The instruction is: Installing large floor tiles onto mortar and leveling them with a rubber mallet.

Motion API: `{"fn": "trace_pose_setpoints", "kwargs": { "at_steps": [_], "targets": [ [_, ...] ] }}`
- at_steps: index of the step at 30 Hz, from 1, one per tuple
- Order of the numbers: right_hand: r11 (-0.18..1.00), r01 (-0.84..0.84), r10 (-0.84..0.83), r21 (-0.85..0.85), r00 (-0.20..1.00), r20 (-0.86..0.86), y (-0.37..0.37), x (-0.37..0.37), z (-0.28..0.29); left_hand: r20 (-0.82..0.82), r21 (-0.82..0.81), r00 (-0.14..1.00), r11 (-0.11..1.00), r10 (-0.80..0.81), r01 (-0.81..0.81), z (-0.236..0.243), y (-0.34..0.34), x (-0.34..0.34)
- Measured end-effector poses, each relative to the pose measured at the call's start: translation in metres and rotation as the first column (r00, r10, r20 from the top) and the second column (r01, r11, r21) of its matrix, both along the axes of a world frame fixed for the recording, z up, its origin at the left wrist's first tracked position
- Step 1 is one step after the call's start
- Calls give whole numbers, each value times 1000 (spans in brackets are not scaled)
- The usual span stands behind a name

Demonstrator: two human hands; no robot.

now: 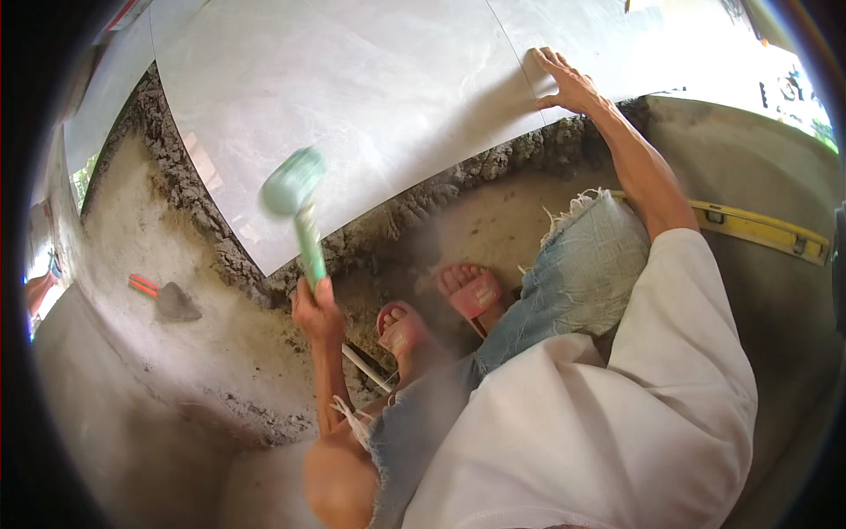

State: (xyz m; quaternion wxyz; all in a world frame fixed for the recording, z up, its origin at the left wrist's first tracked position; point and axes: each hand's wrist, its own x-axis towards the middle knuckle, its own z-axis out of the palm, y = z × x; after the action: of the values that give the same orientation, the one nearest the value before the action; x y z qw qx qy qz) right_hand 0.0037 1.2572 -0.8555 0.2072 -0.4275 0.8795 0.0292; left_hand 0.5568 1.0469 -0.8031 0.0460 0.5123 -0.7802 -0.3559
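My left hand (319, 310) is closed round the handle of a mallet with a pale green head (294, 183). The mallet head is slightly blurred and appears over a large, pale, glossy floor tile (370, 97); whether it touches the tile I cannot tell. My right hand (568, 84) lies with fingers spread on the tile surface, just right of a thin seam, its thumb close to that line. Rough grey mortar (529, 159) shows along the tile's near and left edges.
On the bare floor at left lies a trowel (176, 302) with a red handle. A yellow spirit level (758, 227) rests at the right, beyond my knee. A pale rod (366, 368) is beside my sandalled feet, which stand near the mortar edge.
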Motion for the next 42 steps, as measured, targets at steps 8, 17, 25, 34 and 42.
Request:
{"fn": "trace_pose_setpoints", "kwargs": {
  "at_steps": [8, 17, 25, 34, 42],
  "targets": [
    [998, -39, 41, 42, 998, -49, 0, -3, 1, -171, 182, 968, 972, 181, -150, -30, 0, 24],
    [997, -17, 18, 69, 1000, -4, -4, -1, 5, -359, -55, 928, 991, 98, -125, 4, 0, -9],
    [987, 27, -30, 161, 999, 14, -9, 3, 12, 266, 67, 963, 997, -40, 23, 0, 8, -38],
    [993, -4, -1, 118, 999, 44, -13, 5, 19, 176, -5, 980, 995, -96, 99, -5, 15, -42],
    [981, 70, -77, 182, 997, 30, -13, 5, 9, -186, -130, 982, 992, -19, -6, 21, 13, -3]
  ]
}}
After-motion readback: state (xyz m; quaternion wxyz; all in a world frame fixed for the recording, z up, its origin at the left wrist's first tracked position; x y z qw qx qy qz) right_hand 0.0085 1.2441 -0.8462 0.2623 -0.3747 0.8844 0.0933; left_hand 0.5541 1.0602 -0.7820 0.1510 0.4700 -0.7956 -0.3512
